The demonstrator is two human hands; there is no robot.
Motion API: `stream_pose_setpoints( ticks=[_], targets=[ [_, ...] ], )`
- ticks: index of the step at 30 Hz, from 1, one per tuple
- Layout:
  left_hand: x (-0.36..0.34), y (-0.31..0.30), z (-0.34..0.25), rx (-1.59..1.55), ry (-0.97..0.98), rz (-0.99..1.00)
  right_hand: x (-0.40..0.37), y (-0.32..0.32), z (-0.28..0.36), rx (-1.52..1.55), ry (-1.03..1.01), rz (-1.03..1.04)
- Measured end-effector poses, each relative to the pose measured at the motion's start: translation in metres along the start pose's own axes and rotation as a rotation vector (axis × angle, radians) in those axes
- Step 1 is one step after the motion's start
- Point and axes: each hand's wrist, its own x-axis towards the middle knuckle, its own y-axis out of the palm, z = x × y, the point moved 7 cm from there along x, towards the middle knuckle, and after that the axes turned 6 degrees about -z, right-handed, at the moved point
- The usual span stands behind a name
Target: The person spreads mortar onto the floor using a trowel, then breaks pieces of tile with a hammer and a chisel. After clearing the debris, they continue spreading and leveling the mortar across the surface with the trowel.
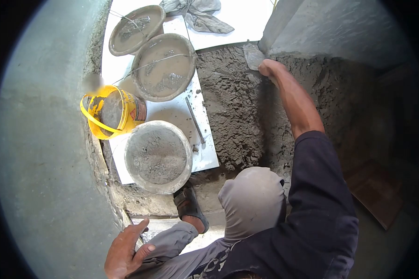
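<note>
My right hand (271,68) reaches far forward, its fingers closed around a trowel. The flat grey blade of the trowel (253,56) lies on the wet mortar bed (230,107), close to the foot of the wall corner; its handle is hidden in my fist. At the lower left, my left hand (125,253) is held over my leg with the fingers apart and nothing in it. Nearest to that hand is a round tub of dry grey powder (157,156), a little farther forward.
Two bowls of murky water (165,67) (137,30) and a yellow bucket (114,111) stand on the left. A thin metal bar (194,120) lies on the white board (209,151). Grey plastic bags (202,14) lie at the back. A plastered wall (344,30) rises at right, with a brown tile (375,190) below.
</note>
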Motion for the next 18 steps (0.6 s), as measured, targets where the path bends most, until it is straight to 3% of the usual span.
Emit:
stream_pose_setpoints(
  ticks=[7,8,10,14,16,17,18],
  targets=[
    [-0.006,-0.002,0.003,-0.013,0.004,-0.013,-0.017,0.029,-0.001,0.865,0.409,0.048],
    [-0.005,-0.001,0.002,-0.015,0.011,-0.017,-0.012,0.025,-0.003,0.863,0.409,0.039],
    [-0.007,-0.001,0.003,-0.01,-0.004,0.001,0.001,0.009,0.028,0.365,-0.144,-0.03],
    [-0.007,-0.001,0.005,-0.031,0.006,0.012,0.021,0.014,0.029,0.199,-0.275,-0.213],
    [-0.008,-0.001,0.005,-0.007,0.002,0.022,0.003,0.018,0.024,0.617,-0.118,-0.088],
    [-0.009,-0.001,0.006,-0.009,0.0,0.022,-0.007,0.018,0.021,0.615,-0.119,-0.086],
    [-0.01,-0.001,0.005,-0.018,0.016,0.015,-0.019,0.021,0.012,0.883,-0.035,-0.038]
  ],
)
